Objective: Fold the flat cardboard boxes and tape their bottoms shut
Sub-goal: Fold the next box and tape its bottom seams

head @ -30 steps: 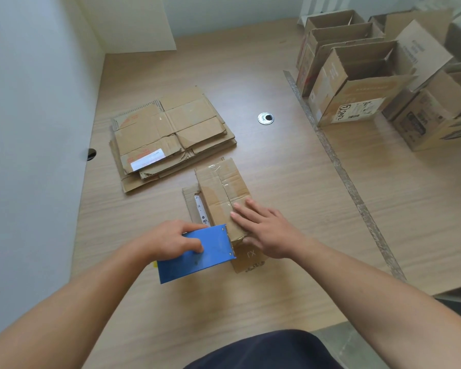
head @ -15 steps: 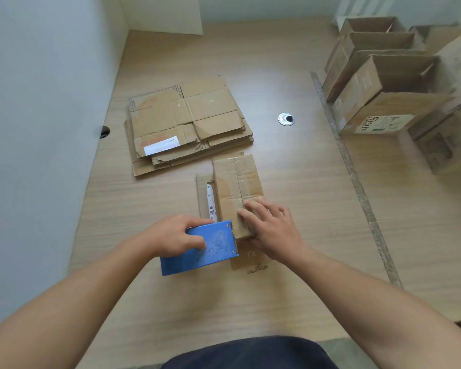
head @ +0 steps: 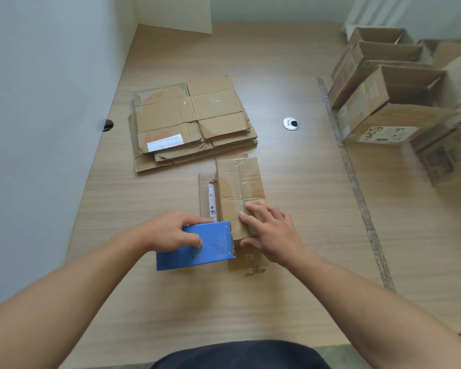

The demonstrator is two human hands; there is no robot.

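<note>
Indoors, on the wooden table (head: 277, 75), left hand (head: 168, 231) clutches blue dispenser (head: 197, 249); right hand (head: 272, 233) flat on box (head: 237, 187).

Bright, even diffuse light; only soft faint shadows under the fingers (head: 258, 213) of the right hand (head: 274, 233). Sharp near the fingers, boxes (head: 378, 97) far right of them go soft. Fisheye bends the edges.

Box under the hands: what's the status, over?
Left hand grips blue dispenser at near end of box. Right hand presses flaps flat. Flat stack beyond, not in the way.
</note>
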